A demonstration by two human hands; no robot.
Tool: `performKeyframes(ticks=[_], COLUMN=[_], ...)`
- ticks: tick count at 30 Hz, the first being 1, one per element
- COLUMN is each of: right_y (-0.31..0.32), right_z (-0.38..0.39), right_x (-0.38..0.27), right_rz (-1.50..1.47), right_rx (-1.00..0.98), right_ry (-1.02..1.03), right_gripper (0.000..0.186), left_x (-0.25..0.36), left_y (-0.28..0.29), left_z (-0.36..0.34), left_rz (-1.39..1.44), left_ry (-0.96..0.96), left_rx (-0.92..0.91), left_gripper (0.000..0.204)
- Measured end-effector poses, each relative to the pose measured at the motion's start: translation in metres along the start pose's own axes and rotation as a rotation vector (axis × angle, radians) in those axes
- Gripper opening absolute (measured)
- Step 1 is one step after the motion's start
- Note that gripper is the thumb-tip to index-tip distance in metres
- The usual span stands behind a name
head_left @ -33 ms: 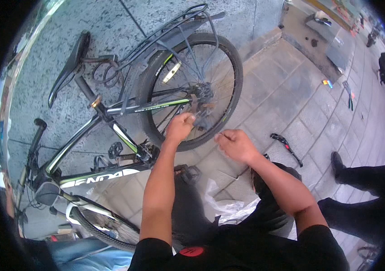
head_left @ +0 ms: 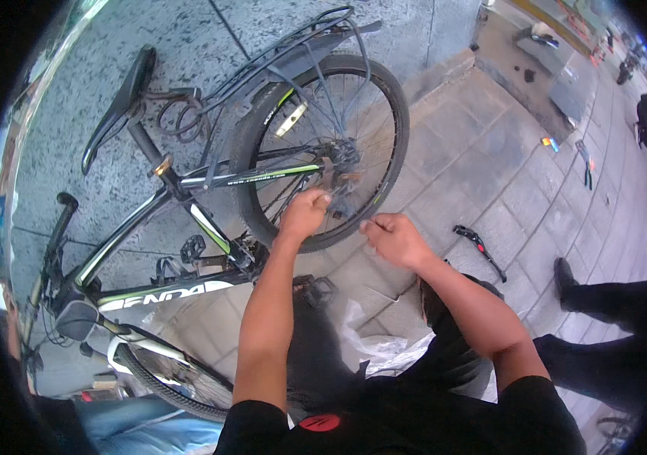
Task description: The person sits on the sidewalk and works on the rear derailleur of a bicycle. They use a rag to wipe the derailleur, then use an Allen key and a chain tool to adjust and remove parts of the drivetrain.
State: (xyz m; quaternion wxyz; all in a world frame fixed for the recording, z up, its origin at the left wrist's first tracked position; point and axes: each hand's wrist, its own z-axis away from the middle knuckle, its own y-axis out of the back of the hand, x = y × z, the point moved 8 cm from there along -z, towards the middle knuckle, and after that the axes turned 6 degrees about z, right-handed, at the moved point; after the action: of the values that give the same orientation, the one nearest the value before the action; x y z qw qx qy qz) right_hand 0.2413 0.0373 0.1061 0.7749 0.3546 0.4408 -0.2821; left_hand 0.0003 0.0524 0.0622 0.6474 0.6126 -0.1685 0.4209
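Perhaps the rear wheel (head_left: 344,153), close by my left grip (head_left: 304,218), could swing and scrape me if the bicycle (head_left: 209,226) is jogged; that grip and my right grip (head_left: 395,239) both curl closed, though I cannot tell whether either pinches anything small. Rightward, a black kickstand (head_left: 481,247) lies on the paving (head_left: 452,155), and crumpled plastic sheeting (head_left: 380,346) nearer me could tangle a step.

Bicycle down tube (head_left: 141,301): large white capitals (head_left: 174,296). Seat stay (head_left: 293,174): small white lettering (head_left: 256,180). Black shirt (head_left: 414,417): red oval emblem (head_left: 319,422).
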Motion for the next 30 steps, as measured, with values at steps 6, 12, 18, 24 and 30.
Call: performKeyframes(ticks=[6, 12, 18, 24, 30], right_y=[-0.040, -0.062, 0.012, 0.034, 0.063], right_z=[-0.051, -0.037, -0.021, 0.016, 0.051], right_x=[0.026, 0.011, 0.007, -0.010, -0.046], right_rz=[-0.152, -0.422, -0.297, -0.149, 0.415], right_rx=[-0.144, -0.096, 0.307, 0.241, 0.365], right_ry=[-0.073, -0.094, 0.054, 0.043, 0.314], right_gripper=[0.031, 0.038, 0.031, 0.030, 0.020], left_x=[0.036, 0.029, -0.049, -0.177, -0.181], left_y=[-0.017, -0.014, -0.096, -0.335, -0.341], left_z=[0.073, 0.115, 0.154, 0.319, 0.379], left_rz=[0.065, 0.433, 1.261, 0.056, 0.288], left_ry=[-0.074, -0.164, 0.529, 0.180, 0.742], left_rx=[-0.023, 0.187, 0.119, -0.974, -1.169], left_gripper=[0.028, 0.015, 0.028, 0.036, 0.039])
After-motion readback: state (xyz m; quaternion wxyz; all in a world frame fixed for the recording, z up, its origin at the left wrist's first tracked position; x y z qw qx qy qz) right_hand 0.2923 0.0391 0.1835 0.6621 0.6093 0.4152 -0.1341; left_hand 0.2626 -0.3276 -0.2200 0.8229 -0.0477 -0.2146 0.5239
